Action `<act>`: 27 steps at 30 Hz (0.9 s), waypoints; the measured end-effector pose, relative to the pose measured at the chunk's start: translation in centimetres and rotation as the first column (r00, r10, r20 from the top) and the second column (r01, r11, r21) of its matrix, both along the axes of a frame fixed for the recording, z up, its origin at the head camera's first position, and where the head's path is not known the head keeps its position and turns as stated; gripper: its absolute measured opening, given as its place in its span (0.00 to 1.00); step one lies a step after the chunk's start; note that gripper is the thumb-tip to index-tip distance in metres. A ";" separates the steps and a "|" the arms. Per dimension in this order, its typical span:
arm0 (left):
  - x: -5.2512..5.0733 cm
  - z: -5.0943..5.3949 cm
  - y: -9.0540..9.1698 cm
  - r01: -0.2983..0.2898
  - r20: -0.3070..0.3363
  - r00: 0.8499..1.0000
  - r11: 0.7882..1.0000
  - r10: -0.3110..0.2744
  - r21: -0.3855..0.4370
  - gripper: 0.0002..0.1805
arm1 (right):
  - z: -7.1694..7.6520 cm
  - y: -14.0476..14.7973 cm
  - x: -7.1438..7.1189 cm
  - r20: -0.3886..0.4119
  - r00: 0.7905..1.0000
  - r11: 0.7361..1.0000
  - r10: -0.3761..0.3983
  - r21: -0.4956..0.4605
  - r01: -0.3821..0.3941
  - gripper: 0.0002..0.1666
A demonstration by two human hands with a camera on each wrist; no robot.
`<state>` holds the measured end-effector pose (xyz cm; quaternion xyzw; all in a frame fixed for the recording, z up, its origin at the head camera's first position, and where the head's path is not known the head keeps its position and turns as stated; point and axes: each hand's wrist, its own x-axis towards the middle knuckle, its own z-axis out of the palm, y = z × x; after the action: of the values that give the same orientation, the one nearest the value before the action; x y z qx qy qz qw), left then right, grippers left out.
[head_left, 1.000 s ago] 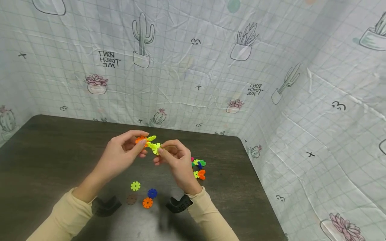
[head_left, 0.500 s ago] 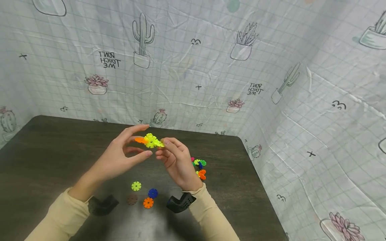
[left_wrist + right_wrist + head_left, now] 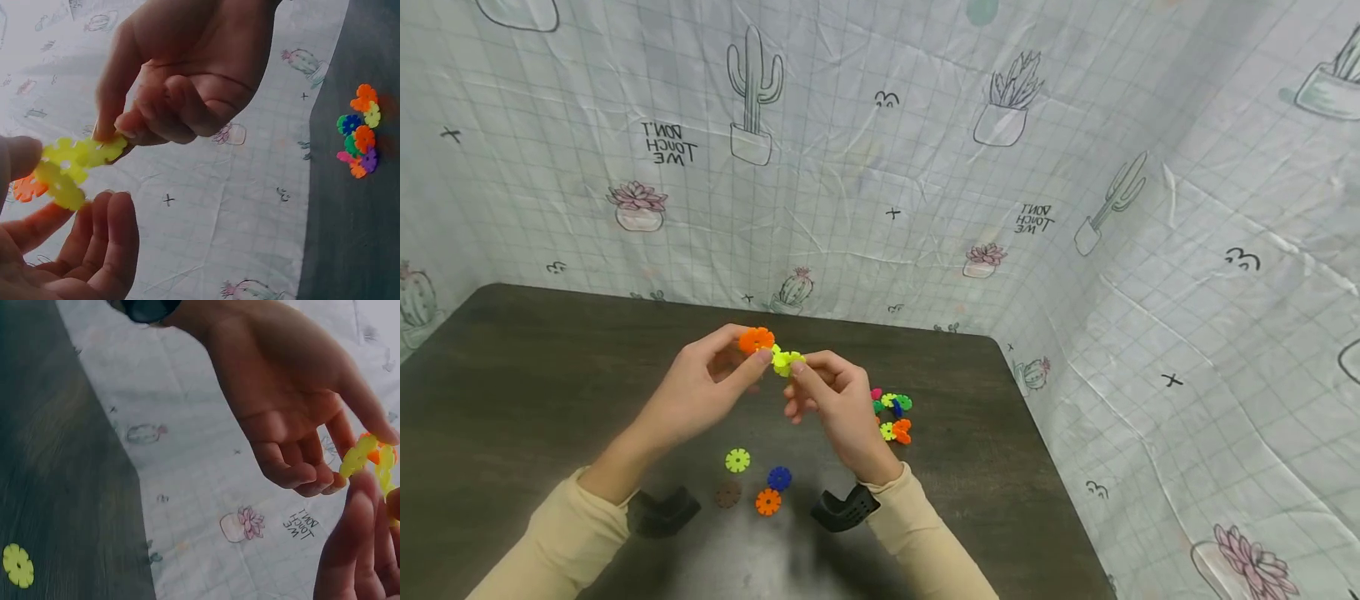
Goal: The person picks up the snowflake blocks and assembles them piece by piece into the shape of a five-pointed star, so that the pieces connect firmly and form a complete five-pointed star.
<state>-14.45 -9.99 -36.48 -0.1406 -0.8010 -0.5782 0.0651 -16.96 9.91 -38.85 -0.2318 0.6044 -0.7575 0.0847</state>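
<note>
Cactus-print cloth (image 3: 850, 183) behind dark table (image 3: 587, 367). Frame centre: my left hand (image 3: 703, 383) and right hand (image 3: 841, 404), fingers curled, pinch a linked orange-and-yellow disc chain (image 3: 786, 362); centre-right cluster (image 3: 897, 407) looks assembled; four loose discs (image 3: 772, 479), lower centre, lie unjoined

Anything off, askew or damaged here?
The lettering on the backdrop behind the table reads mirrored, so the cloth may hang back to front; it is also creased. Otherwise nothing stands out: the left hand and right hand grip linked discs, with no visible breakage.
</note>
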 end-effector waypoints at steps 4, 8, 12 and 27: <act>0.2 -0.4 0.1 0.005 0.017 1.000 1.000 -0.005 0.004 0.16 | -0.1 -0.1 0.2 -0.046 0.997 0.994 -0.064 0.088 0.067 0.15; 0.2 -0.8 0.0 0.032 -0.008 0.999 0.999 -0.031 0.030 0.16 | -0.1 -0.2 0.3 -0.068 0.995 0.988 -0.076 0.132 0.085 0.17; 0.2 -1.0 0.0 0.026 -0.008 1.000 0.998 -0.025 0.062 0.18 | -0.2 -0.2 0.1 -0.153 0.983 0.958 -0.102 0.251 0.139 0.14; 0.3 -1.6 -0.6 -0.011 0.160 0.987 0.964 -0.032 0.265 0.20 | 0.0 5.5 -5.0 -0.574 0.813 0.659 -0.098 0.575 0.485 0.14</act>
<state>-14.16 -10.58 -38.06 -0.0873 -0.7185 -0.6899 0.0148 -21.94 15.42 -38.80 -0.2640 0.8747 -0.3885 -0.1196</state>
